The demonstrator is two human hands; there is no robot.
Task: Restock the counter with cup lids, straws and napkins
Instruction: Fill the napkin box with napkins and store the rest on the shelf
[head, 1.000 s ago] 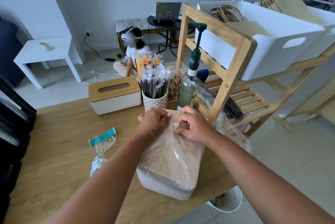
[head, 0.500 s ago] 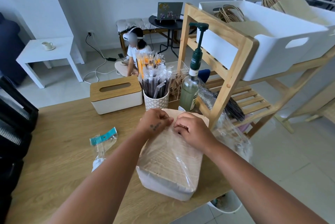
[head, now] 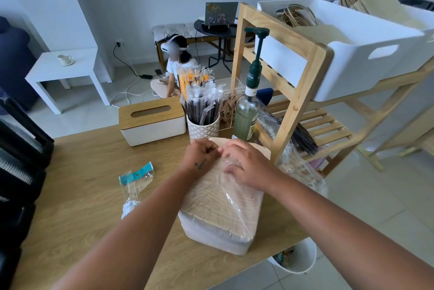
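No shift: tan plastic-wrapped napkin pack (head: 220, 209) sits centre frame on wooden worktop (head: 82, 195). Left hand (head: 199, 155) and right hand (head: 249, 167) fingers still pinch its wrap.

Far edge of table (head: 82, 153) obstructed by tissue box (head: 152, 120), straw cup (head: 203, 126) and pump bottle (head: 246, 113), standing close together; wooden rack (head: 305, 83) closes off the right side; open tabletop lies to the left, broken only by a flat plastic wrapper (head: 135, 184).
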